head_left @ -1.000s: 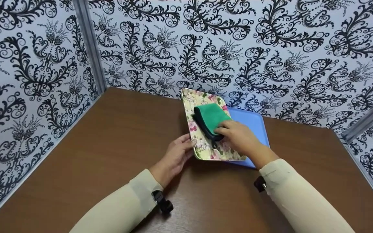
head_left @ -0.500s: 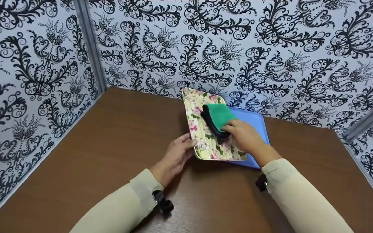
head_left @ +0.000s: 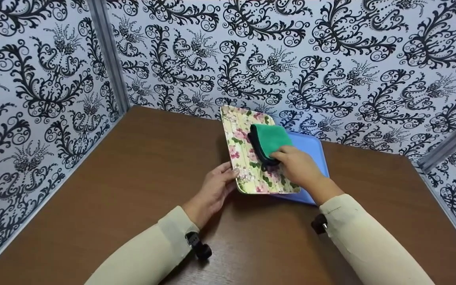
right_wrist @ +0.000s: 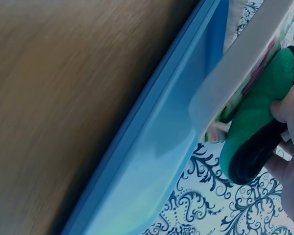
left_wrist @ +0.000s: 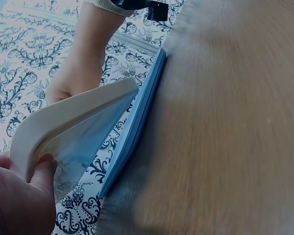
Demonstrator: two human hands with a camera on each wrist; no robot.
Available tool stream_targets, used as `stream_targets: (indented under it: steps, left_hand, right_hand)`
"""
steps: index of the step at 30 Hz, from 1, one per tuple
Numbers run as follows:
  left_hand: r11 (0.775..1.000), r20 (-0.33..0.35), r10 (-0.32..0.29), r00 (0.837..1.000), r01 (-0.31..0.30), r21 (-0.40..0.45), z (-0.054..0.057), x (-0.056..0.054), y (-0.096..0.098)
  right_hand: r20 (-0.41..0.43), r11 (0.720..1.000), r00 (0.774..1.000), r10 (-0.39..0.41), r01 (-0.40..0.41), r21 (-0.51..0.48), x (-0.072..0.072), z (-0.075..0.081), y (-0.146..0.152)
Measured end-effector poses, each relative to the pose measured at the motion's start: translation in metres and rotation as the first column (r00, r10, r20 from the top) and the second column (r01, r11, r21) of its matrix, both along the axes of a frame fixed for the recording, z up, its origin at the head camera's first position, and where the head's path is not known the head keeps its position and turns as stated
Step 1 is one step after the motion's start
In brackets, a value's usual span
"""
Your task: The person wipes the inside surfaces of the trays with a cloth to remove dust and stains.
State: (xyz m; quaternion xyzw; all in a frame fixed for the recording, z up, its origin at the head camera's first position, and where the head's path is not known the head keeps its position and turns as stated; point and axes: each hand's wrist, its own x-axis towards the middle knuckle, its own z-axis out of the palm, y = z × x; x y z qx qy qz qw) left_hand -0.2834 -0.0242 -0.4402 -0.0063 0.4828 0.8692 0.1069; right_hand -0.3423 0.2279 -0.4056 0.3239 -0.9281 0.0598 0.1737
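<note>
A floral tray (head_left: 234, 136) with pink flowers on cream stands tilted, raised off the table. My left hand (head_left: 214, 190) grips its near left edge; in the left wrist view the thumb lies on one side of the pale rim (left_wrist: 63, 115). A folded green cloth with black edging (head_left: 272, 138) lies against the tray's patterned face. My right hand (head_left: 301, 166) pinches the cloth's near end, and in the right wrist view the cloth (right_wrist: 259, 112) bulges between thumb and fingers. Behind the floral tray is a blue tray (head_left: 311, 150), partly hidden.
The blue tray (right_wrist: 152, 147) rests on the brown wooden table (head_left: 152, 158) near its back edge. Walls with black scroll patterns (head_left: 196, 51) rise behind and to the left. Both forearms wear cream sleeves with small black wrist cameras (head_left: 199, 245).
My right hand has slid the green cloth a little to the right and upward across the tray's face. The left hand and floral tray have hardly moved.
</note>
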Motion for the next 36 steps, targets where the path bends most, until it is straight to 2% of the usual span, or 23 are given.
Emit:
stream_targets:
  steps: [8,12,27,36]
  left_hand:
    - [1.0,0.011,0.015,1.0,-0.015,0.004,0.002,0.001,0.0]
    - [1.0,0.016,0.017,1.0,-0.017,-0.004,0.003,0.001,0.0]
    - [0.999,-0.009,0.026,1.0,-0.026,0.026,0.002,0.001,-0.001]
    - [0.999,-0.005,0.038,0.999,-0.038,0.039,0.002,0.001,-0.002]
  right_hand:
    - [0.048,0.998,0.997,-0.064,0.065,0.0,0.009,0.002,-0.01]
    - [0.053,0.997,0.996,-0.072,0.072,-0.006,0.013,0.002,-0.017]
    - [-0.003,0.999,1.0,0.007,-0.007,-0.046,0.032,0.007,-0.045]
    - [-0.046,0.998,0.998,0.054,-0.054,-0.009,0.039,0.007,-0.057]
